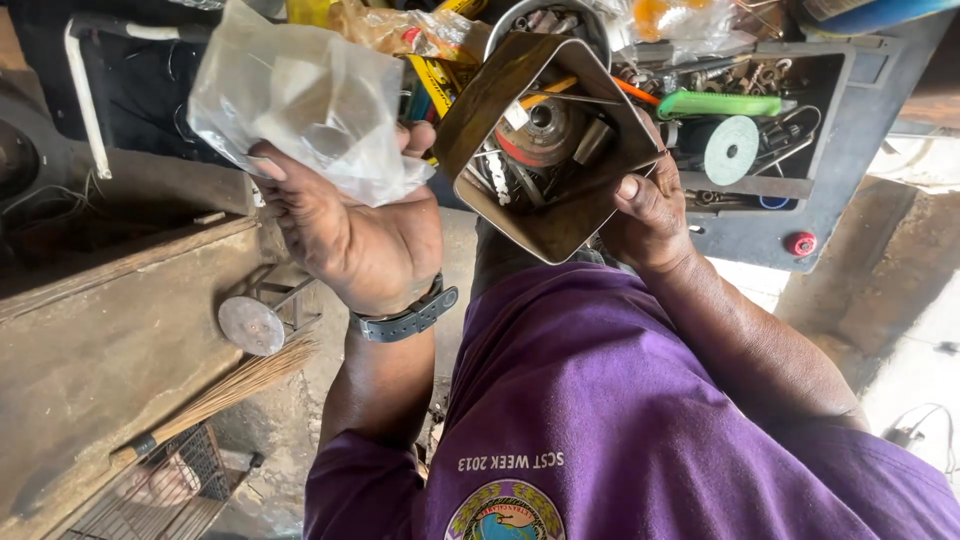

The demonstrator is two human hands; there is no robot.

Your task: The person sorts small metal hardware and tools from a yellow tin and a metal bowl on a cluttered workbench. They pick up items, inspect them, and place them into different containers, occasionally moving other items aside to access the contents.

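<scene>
A dark open toolbox (pixel 850 130) fills the upper right of the frame, crammed with small metal parts. Inside it lie a green-handled tool (pixel 720 104) and, just below that, a pale green grinding disc (pixel 731 150). A red knob (pixel 801 243) sits on its lower edge. At the left, a worn wooden worktop (pixel 90 340) slopes across the frame. Beside it, near the middle left, stands a round metal disc on a wire stand (pixel 252 324), with a straw broom (pixel 235 385) just below and a wire cage (pixel 170 490) in the lower left corner.
</scene>
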